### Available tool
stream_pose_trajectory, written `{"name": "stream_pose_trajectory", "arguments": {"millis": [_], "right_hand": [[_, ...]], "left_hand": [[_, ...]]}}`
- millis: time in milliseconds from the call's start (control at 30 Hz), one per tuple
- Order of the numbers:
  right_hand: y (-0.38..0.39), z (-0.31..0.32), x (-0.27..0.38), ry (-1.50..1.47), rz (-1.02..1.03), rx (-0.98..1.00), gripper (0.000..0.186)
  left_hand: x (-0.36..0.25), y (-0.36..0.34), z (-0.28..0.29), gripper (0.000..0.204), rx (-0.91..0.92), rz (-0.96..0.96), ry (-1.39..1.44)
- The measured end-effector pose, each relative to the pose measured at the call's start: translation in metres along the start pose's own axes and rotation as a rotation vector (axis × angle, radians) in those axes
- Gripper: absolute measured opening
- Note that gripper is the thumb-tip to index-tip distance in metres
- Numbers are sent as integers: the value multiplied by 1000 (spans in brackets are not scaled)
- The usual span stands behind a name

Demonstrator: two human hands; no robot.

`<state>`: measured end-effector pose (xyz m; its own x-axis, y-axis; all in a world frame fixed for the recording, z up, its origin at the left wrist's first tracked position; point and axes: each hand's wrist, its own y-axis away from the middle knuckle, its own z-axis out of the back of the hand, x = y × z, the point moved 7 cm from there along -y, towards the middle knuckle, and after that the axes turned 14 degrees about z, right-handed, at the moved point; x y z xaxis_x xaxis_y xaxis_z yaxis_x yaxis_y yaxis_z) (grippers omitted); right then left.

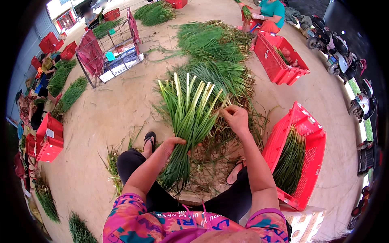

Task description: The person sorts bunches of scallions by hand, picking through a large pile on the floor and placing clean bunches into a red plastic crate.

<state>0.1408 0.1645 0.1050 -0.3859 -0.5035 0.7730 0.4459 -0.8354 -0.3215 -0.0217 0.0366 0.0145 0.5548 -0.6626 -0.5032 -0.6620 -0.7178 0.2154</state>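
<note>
My left hand (169, 146) is wrapped round the leafy part of a bunch of garlic chives (187, 117), its long green blades hanging down between my knees. The pale white stem ends fan out at the top, away from me. Close to the right side of these ends, my right hand (237, 118) is closed in a pinch on a thin, pale brownish strip of leaf (224, 102). Some left fingers are hidden behind the blades. Just beyond the bunch lies a big heap of garlic chives (216, 73) on the floor.
A red crate (314, 158) with chives stands at my right, another red crate (279, 60) farther off near a seated person (272, 14). A metal-framed cart (109, 60) is at the far left. Trimmings (210, 164) litter the floor. Scooters (340, 60) line the right side.
</note>
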Motion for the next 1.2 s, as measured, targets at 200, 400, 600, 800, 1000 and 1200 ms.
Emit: {"name": "stream_pose_trajectory", "arguments": {"millis": [200,400,600,800,1000,1200], "right_hand": [[5,-10,54,50,356,-24,22],[11,-27,60,321,575,-100,15],[9,-28,50,118,497,79,12],[10,-28,19,-555,-139,330,9],[-1,-24,26,129,267,-14,22],[-1,-28,22,265,444,-63,15]], "left_hand": [[4,-6,-2,58,-23,62,-48],[13,-6,6,55,-39,96,-68],[8,-6,-5,60,-2,80,-43],[4,-3,-2,58,-1,70,13],[8,-7,-3,55,-87,57,-218],[9,-11,-9,55,-136,37,-282]]}}
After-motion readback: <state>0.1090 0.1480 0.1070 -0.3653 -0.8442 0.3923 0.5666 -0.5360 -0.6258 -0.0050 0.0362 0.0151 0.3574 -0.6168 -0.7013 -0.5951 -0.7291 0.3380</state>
